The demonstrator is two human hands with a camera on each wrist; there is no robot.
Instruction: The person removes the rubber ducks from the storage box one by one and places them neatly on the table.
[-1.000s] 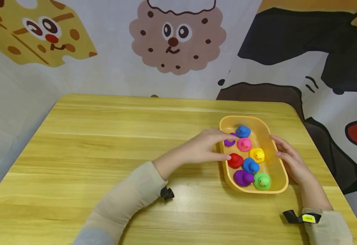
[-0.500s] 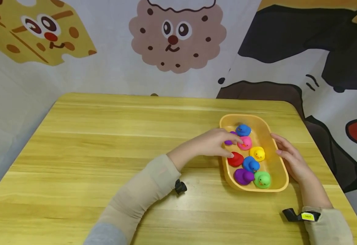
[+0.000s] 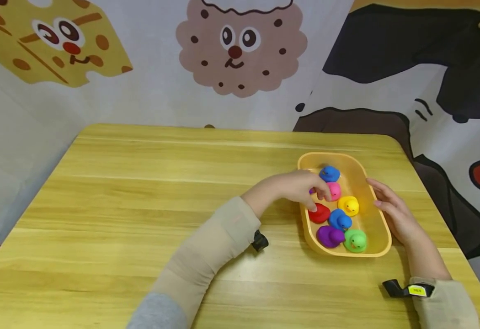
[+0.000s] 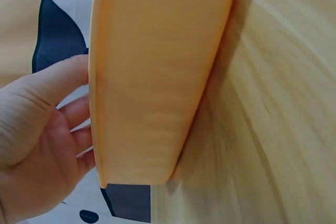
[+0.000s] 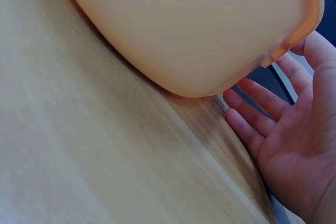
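Note:
A yellow-orange plastic tray (image 3: 381,246) holds several small rubber ducks. My left hand (image 3: 295,186) reaches over its left rim, fingers bent downward and spread from the thumb. The thumb tip is right at the red duck (image 3: 319,213), and the fingers overlap the pink duck (image 3: 335,191). In the left wrist view the tray's side wall (image 4: 152,87) hides those fingertips. My right hand (image 3: 398,217) rests against the tray's right rim, thumb and forefinger at the edge. In the right wrist view its other fingers (image 5: 257,100) extend loosely beside the tray's outer wall.
Also in the tray are a blue duck (image 3: 329,173) at the back, a yellow duck (image 3: 348,206), another blue duck (image 3: 340,220), a purple duck (image 3: 330,236) and a green duck (image 3: 355,241). The tray stands on a wooden table (image 3: 141,205) before a cartoon-printed cloth (image 3: 153,91).
My left hand has moved right and farther into the tray, its fingers bending down over the pink duck and covering most of a purple one. My right hand stays at the rim.

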